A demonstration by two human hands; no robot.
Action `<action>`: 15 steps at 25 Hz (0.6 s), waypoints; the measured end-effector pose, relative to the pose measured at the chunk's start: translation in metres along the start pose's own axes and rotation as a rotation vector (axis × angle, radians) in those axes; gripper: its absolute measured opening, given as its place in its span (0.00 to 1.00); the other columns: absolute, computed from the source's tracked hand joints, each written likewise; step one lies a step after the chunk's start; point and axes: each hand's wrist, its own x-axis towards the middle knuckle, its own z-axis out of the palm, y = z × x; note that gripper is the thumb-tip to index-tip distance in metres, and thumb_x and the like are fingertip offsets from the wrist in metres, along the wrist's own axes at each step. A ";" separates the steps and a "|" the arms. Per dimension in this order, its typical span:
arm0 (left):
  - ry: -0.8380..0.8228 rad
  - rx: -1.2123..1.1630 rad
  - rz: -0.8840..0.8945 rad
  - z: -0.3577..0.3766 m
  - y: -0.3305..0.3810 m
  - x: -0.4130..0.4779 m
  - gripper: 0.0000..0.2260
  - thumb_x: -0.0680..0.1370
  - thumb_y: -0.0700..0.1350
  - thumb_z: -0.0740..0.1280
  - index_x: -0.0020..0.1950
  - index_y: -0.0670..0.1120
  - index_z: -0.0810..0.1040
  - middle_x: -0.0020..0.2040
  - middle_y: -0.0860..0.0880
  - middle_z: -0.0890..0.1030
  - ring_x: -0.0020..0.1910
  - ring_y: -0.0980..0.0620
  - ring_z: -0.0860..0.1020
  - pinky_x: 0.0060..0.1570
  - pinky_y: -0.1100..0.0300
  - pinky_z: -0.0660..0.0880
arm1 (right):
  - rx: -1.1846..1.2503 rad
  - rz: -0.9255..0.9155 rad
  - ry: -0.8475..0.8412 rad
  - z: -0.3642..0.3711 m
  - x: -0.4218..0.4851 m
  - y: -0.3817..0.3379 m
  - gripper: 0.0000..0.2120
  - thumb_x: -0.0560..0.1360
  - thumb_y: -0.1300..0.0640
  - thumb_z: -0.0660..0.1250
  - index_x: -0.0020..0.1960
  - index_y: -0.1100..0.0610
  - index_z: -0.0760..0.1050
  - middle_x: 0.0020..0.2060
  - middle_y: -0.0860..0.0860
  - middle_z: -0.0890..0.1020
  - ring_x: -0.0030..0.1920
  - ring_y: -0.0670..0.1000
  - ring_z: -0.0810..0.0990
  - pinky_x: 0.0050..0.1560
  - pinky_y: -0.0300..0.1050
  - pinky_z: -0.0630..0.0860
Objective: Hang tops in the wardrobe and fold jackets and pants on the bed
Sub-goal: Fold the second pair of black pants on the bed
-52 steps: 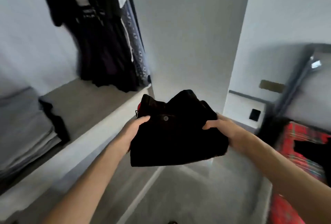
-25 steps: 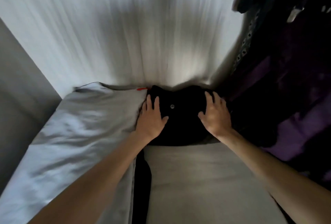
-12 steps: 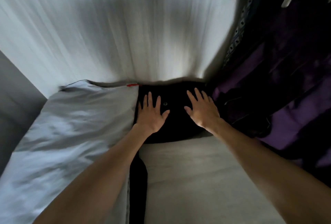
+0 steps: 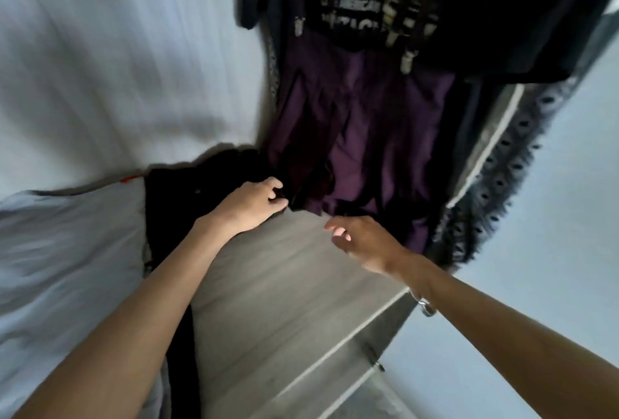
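Head view, left hand [image 4: 248, 207]: fingers curled at purple top [image 4: 368, 123] hem, grip unclear
Right hand [image 4: 363, 242]: fingers loosely spread, below hem
Black pants [image 4: 181, 190]: left of purple top

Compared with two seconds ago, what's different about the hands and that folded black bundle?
The folded black garment, carried in both hands, was set on the wardrobe shelf beside the grey pile and pressed flat. The left hand has since slid right to the hem of the purple hanging garment, fingers curled; grip unclear. The right hand lifted off, open. Grey pile and hanging clothes stayed.
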 end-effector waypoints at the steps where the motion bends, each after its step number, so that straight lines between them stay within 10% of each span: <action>1: -0.066 -0.036 0.080 0.008 0.035 -0.010 0.20 0.81 0.55 0.64 0.72 0.50 0.70 0.63 0.51 0.80 0.59 0.52 0.79 0.57 0.60 0.73 | 0.029 0.041 0.016 -0.011 -0.030 0.014 0.15 0.77 0.57 0.65 0.63 0.51 0.79 0.53 0.52 0.84 0.54 0.55 0.82 0.58 0.48 0.76; 6: -0.221 -0.010 0.374 0.081 0.209 -0.072 0.14 0.79 0.54 0.67 0.63 0.52 0.76 0.51 0.56 0.84 0.47 0.54 0.82 0.46 0.61 0.74 | 0.058 0.267 0.011 -0.061 -0.234 0.092 0.11 0.79 0.57 0.64 0.61 0.51 0.78 0.48 0.49 0.84 0.40 0.47 0.81 0.50 0.42 0.76; 15: -0.717 0.240 0.961 0.316 0.537 -0.279 0.18 0.80 0.55 0.64 0.68 0.52 0.72 0.60 0.53 0.81 0.53 0.53 0.78 0.55 0.58 0.73 | 0.198 0.921 0.177 -0.065 -0.678 0.198 0.10 0.79 0.56 0.65 0.59 0.52 0.77 0.43 0.48 0.82 0.40 0.50 0.82 0.43 0.41 0.76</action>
